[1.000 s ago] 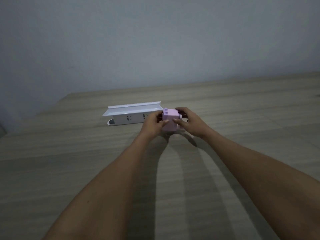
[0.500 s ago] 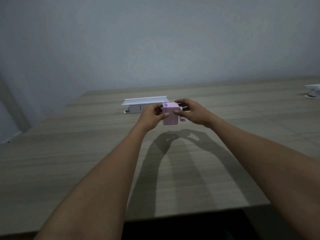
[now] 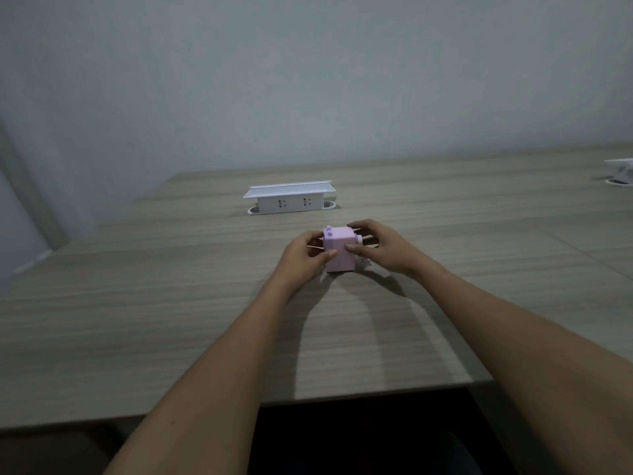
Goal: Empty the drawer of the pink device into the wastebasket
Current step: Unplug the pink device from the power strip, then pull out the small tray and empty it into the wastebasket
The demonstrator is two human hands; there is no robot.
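Observation:
A small pink box-shaped device [image 3: 339,249] with a little crank on its right side stands on the wooden table [image 3: 171,303], in the middle of the view. My left hand [image 3: 305,257] grips its left side, thumb on the front face. My right hand [image 3: 380,245] holds its right side, thumb on the front and fingers curled over the back. The drawer looks closed in the body. No wastebasket is in view.
A white raised socket box [image 3: 289,197] with an open lid stands behind the device. A second white socket box [image 3: 621,171] sits at the far right edge. The table's near edge [image 3: 308,397] runs below my forearms, with dark space under it.
The view has pulled back and the table's near edge shows. Both hands have brought the device nearer to me, away from the socket box, and it now rests on the table.

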